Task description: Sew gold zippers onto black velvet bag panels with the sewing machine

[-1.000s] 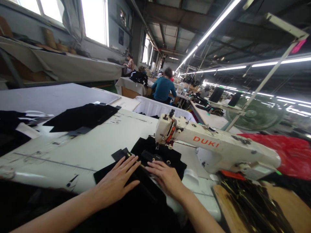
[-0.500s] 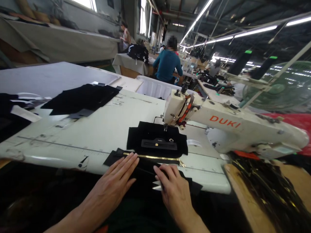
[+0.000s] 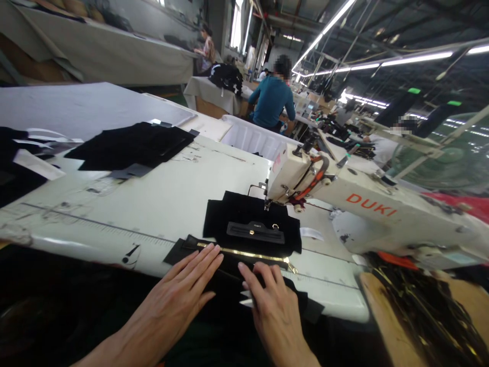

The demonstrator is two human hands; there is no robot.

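Observation:
My left hand (image 3: 185,285) lies flat, fingers stretched out over the left part of a gold-toothed zipper (image 3: 252,255) on black fabric at the table's front edge. Two pointed blades of thread snips (image 3: 246,300) stick out from under my right hand (image 3: 275,300), which is curled around them. Its fingertips rest on the black fabric just below the zipper, left of the gold zipper pull (image 3: 292,268). Beyond the zipper lies a black fabric panel (image 3: 217,218) bearing a dark patch (image 3: 239,230) with gold hardware. The panel's far edge reaches under the sewing machine's needle area.
A white sewing machine (image 3: 370,204) stands at the right. Black fabric pieces (image 3: 130,145) lie on the table (image 3: 153,204) at left. Black strips with gold zippers (image 3: 424,311) hang over a board at lower right. A co-worker in a blue top (image 3: 271,102) sits beyond a white bin (image 3: 248,137).
The view has shifted slightly, so the machine and panel appear farther right. My left hand stays flat on the zipper; my right index finger is a little more extended, the snips still in the hand.

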